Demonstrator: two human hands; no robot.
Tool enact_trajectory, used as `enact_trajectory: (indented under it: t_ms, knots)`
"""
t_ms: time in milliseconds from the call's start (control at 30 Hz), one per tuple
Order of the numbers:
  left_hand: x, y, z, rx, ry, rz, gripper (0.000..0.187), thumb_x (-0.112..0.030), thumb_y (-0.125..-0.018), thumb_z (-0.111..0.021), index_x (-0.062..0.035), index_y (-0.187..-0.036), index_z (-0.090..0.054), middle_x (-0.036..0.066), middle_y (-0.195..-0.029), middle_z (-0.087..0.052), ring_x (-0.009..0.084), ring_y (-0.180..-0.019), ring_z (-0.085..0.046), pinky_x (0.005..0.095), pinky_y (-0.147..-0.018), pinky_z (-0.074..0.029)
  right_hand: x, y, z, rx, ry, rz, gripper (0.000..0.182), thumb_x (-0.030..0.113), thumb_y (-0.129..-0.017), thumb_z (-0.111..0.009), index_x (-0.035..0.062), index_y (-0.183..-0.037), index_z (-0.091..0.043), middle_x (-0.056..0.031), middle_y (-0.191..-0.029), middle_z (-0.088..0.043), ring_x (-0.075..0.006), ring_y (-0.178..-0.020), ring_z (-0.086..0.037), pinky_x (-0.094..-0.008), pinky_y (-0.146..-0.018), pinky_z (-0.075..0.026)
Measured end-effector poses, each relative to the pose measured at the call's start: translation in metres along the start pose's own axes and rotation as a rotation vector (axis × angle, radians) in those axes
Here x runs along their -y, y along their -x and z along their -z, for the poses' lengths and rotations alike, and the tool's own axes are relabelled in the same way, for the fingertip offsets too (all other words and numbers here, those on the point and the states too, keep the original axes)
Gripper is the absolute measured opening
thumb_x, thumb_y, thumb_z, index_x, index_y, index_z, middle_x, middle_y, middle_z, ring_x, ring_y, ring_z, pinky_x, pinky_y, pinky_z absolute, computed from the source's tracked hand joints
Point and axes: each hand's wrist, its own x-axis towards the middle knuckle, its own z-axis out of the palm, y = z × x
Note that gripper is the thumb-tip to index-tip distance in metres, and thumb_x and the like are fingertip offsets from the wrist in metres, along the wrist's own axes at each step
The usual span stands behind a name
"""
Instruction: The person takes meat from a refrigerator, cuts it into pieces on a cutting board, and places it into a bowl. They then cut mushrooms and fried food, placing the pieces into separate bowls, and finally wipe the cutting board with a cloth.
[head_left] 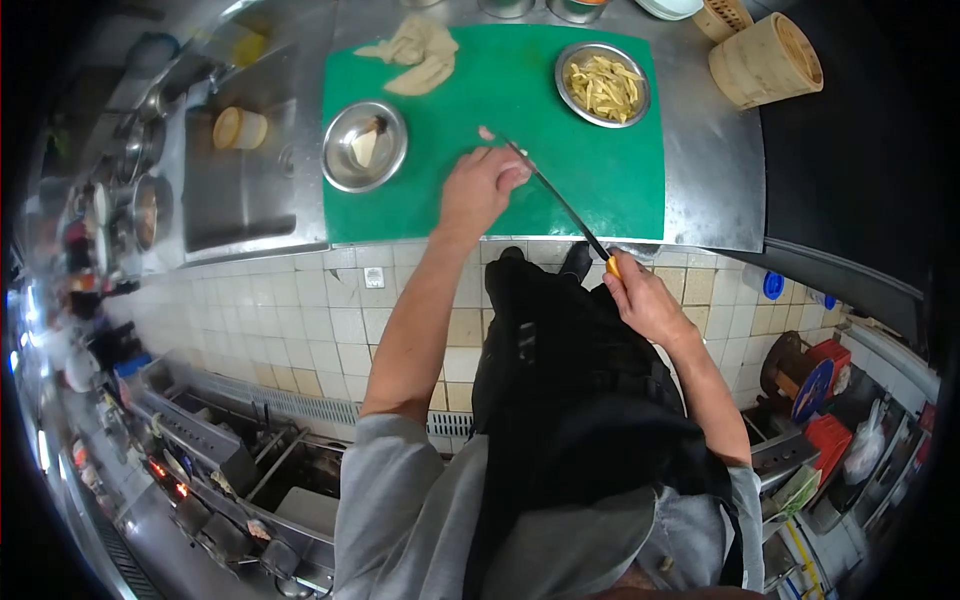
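My right hand is closed around the yellow handle of a long, thin-bladed knife. The blade slants up and left over a green cutting board. Just left of the blade, my left hand has its fingers curled on a small pale pink piece of food, whose kind I cannot make out. A smaller pink bit lies beyond the fingers, near the knife tip. To the left stands a steel bowl holding a pale piece and something dark.
At the board's back right sits a steel bowl of yellowish strips; a crumpled beige cloth lies back left. The sink on the left holds a yellowish container. Bamboo steamers stand at right. Stoves are behind me.
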Motion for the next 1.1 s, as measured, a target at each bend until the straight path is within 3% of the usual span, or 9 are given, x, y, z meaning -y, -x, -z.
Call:
enact_trajectory:
  t_ms: [333,500,600,667,700,800,867,967,1100]
  knots:
    - [0.004,-0.008,-0.010,0.039,-0.023,-0.050,0.019,-0.011,-0.090,-0.071,-0.0095,-0.109,-0.072,0.014,-0.112,-0.073,0.0380,-0.103,-0.067,0.0477,-0.091,-0.055,0.000,-0.050,-0.016,0.077,0.031,0.045,0.026,0.017,-0.106,-0.055,-0.0018,-0.119,-0.043,-0.0327,-0.081,-0.066,-0.0550,-0.081,-0.065,-0.0625,-0.071,-0.049]
    - [0.002,-0.008,-0.005,0.019,-0.011,0.024,0.022,-0.010,-0.088,-0.071,-0.0087,-0.111,-0.072,0.014,-0.113,-0.073,0.0387,-0.105,-0.067,0.0480,-0.092,-0.055,-0.016,-0.035,-0.017,0.061,0.039,0.100,0.024,0.016,-0.107,-0.054,-0.0022,-0.114,-0.041,-0.0332,-0.085,-0.066,-0.0556,-0.083,-0.064,-0.0618,-0.071,-0.047]
    - [0.003,-0.006,-0.002,0.008,-0.014,0.005,0.024,-0.015,-0.092,-0.071,-0.0097,-0.115,-0.073,0.013,-0.114,-0.073,0.0373,-0.109,-0.067,0.0474,-0.093,-0.055,-0.022,-0.007,-0.011,0.128,-0.005,-0.035,0.024,0.018,-0.108,-0.054,-0.0012,-0.114,-0.040,-0.0330,-0.088,-0.067,-0.0558,-0.085,-0.064,-0.0602,-0.071,-0.048]
    - [-0.002,-0.013,0.007,-0.262,0.070,0.143,0.031,-0.023,-0.095,-0.071,-0.0090,-0.123,-0.071,0.014,-0.118,-0.072,0.0362,-0.114,-0.066,0.0461,-0.095,-0.055,-0.015,-0.008,-0.005,0.106,0.010,-0.055,0.025,0.019,-0.109,-0.054,0.0004,-0.115,-0.040,-0.0329,-0.088,-0.067,-0.0562,-0.086,-0.064,-0.0594,-0.072,-0.049]
    - [0.001,-0.015,0.007,-0.261,0.071,0.142,0.031,-0.023,-0.095,-0.071,-0.0090,-0.123,-0.071,0.014,-0.118,-0.072,0.0362,-0.114,-0.066,0.0461,-0.095,-0.055,-0.013,-0.005,-0.006,0.105,0.010,-0.056,0.025,0.019,-0.109,-0.054,0.0004,-0.115,-0.040,-0.0329,-0.088,-0.067,-0.0562,-0.086,-0.064,-0.0594,-0.072,-0.049]
    - [0.017,-0.023,0.010,-0.126,-0.078,0.147,0.042,-0.031,-0.097,-0.070,-0.0059,-0.130,-0.067,0.015,-0.122,-0.069,0.0358,-0.116,-0.065,0.0453,-0.096,-0.054,-0.007,0.000,-0.008,0.013,0.026,-0.029,0.026,0.020,-0.108,-0.056,0.0018,-0.118,-0.042,-0.0307,-0.088,-0.067,-0.0545,-0.087,-0.066,-0.0564,-0.072,-0.051]
    - [0.023,-0.021,0.012,0.250,0.098,0.016,0.044,-0.029,-0.095,-0.073,-0.0054,-0.132,-0.065,0.015,-0.126,-0.068,0.0351,-0.115,-0.065,0.0445,-0.096,-0.054,-0.002,0.002,-0.005,-0.004,-0.063,-0.148,0.026,0.020,-0.108,-0.057,0.0022,-0.120,-0.042,-0.0308,-0.090,-0.068,-0.0545,-0.087,-0.066,-0.0572,-0.072,-0.050]
    - [0.006,-0.001,0.021,0.045,0.202,-0.029,0.037,-0.023,-0.092,-0.075,-0.0130,-0.127,-0.067,0.010,-0.124,-0.069,0.0352,-0.114,-0.065,0.0453,-0.094,-0.055,0.008,0.002,-0.005,-0.074,-0.054,-0.083,0.024,0.019,-0.107,-0.057,0.0011,-0.114,-0.041,-0.0332,-0.086,-0.067,-0.0555,-0.085,-0.065,-0.0604,-0.069,-0.048]
    - [-0.003,0.007,0.018,0.043,0.235,-0.011,0.036,-0.021,-0.089,-0.078,-0.0149,-0.123,-0.067,0.007,-0.121,-0.070,0.0330,-0.112,-0.066,0.0442,-0.092,-0.057,0.008,-0.002,-0.013,-0.064,0.003,-0.038,0.025,0.019,-0.107,-0.058,0.0006,-0.115,-0.042,-0.0329,-0.085,-0.067,-0.0548,-0.083,-0.066,-0.0605,-0.068,-0.049]
